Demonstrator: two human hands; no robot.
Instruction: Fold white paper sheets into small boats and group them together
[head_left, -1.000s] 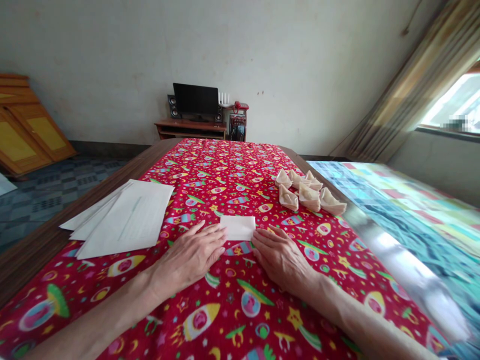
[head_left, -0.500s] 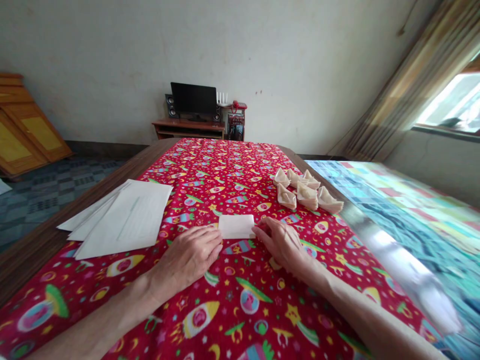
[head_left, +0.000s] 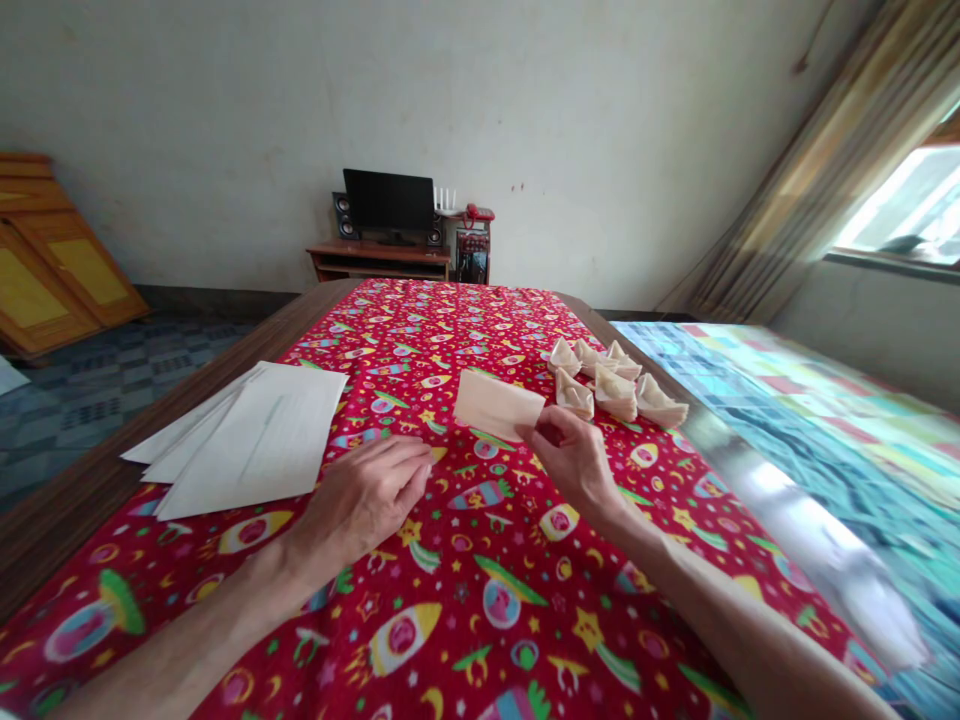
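A small folded piece of white paper is held up at its right end, pinched between the thumb and fingers of my right hand. It tilts slightly above the red patterned tablecloth. My left hand rests on the cloth to the left, fingers stretched out and holding nothing, apart from the paper. Beyond my right hand stand several folded paper shapes in two rows. Left of my left hand lies a fanned stack of white sheets, the top one with faint print.
Brown table edges show beside the cloth. A bed with a blue and checked cover stands at the right. Against the far wall are a monitor with speakers on a desk, and a wooden cabinet stands left.
My right hand has lifted the folded paper off the cloth, tilting it and moving it forward and slightly right. My left hand has let go and drawn a little left.
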